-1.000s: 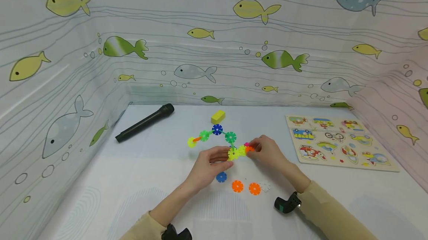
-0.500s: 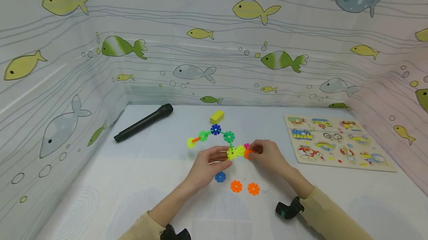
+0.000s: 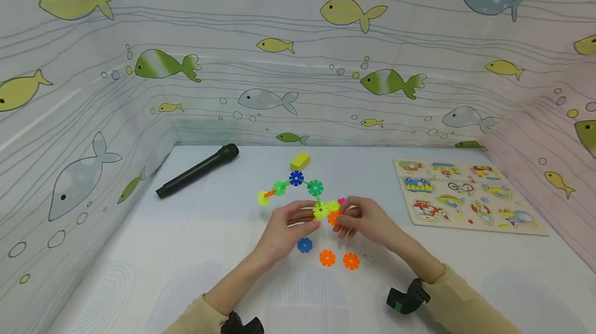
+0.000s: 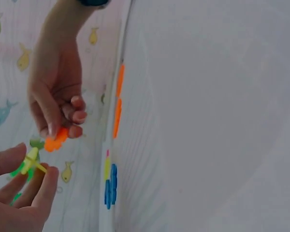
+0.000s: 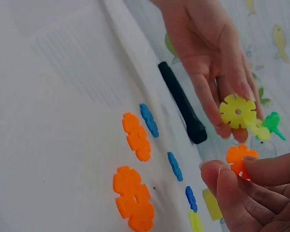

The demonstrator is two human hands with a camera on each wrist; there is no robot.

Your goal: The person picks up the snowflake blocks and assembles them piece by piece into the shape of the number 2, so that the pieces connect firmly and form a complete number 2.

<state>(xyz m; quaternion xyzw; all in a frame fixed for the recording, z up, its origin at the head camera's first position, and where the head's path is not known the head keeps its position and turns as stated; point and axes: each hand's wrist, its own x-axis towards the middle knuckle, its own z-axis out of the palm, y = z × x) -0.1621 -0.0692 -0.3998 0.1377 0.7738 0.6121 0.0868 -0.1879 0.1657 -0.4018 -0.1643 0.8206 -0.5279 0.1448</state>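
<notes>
My left hand [image 3: 289, 225] pinches a yellow snowflake disc [image 5: 238, 111], notched round its rim, between thumb and fingers. A second yellow disc [image 3: 332, 207] and a green disc [image 3: 315, 187] adjoin it in the head view, in an arc with a dark blue disc [image 3: 296, 178] and another green disc [image 3: 279, 187]. How all of these join is hard to tell. Close by on the right, my right hand [image 3: 368, 219] pinches an orange snowflake disc [image 5: 241, 159] by its edge. A small gap separates it from the yellow disc in the right wrist view.
Loose discs lie nearer me: a blue disc [image 3: 304, 245] and two orange discs [image 3: 327, 258]. A yellow block [image 3: 300, 161] stands behind the arc. At back left lies a black microphone [image 3: 197, 171]; a picture puzzle board [image 3: 470, 197] lies right.
My right hand has shifted slightly left and turned, bringing the orange disc lower and more face-on in the head view. The left hand keeps its pinch. The head view has shifted a little.
</notes>
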